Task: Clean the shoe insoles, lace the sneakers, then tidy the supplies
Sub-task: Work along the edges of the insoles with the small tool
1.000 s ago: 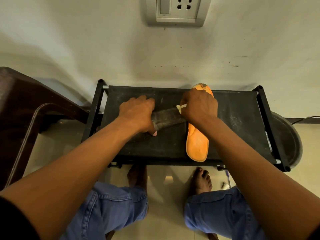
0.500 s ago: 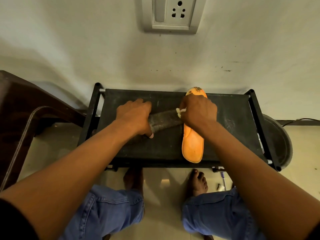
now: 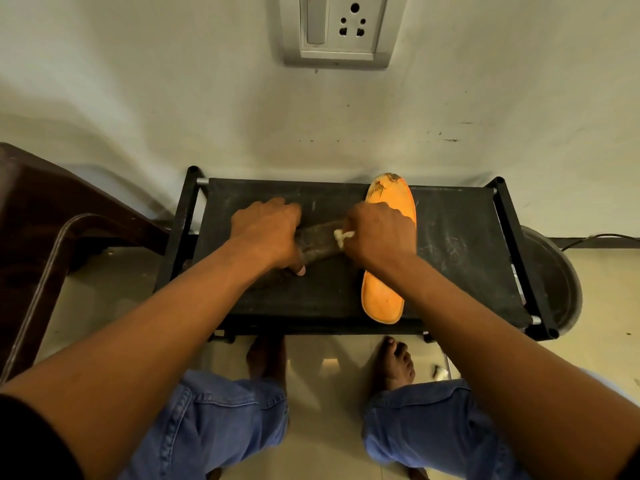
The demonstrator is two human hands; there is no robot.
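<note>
Two hands meet over a dark insole at the middle of the frame, on a low black worktop (image 3: 450, 244) that stands against a pale wall. The left hand (image 3: 266, 230) lies on the left end of the grey insole (image 3: 317, 239), fingers curled over its far edge and thumb tip showing at its near edge, so it grips that insole. The right hand (image 3: 379, 237) is clenched around a small whitish wad (image 3: 341, 236) that sticks out from its fist and touches the right part of the grey insole; what the wad is made of cannot be told. Under the right hand and wrist lies an orange insole (image 3: 382, 296), running from the far edge of the worktop to its near edge, toe end stained and pointing toward the wall. The worktop's surface carries pale scuffs right of the orange insole. At upper centre, a switch and socket plate (image 3: 337, 29) is set in the wall. A brown chair (image 3: 45, 220) fills the left edge of the frame. A dark round basin (image 3: 550, 275) sits on the floor just right of the worktop. At the bottom, bare feet and knees in blue jeans (image 3: 221, 427) show on a tiled floor.
</note>
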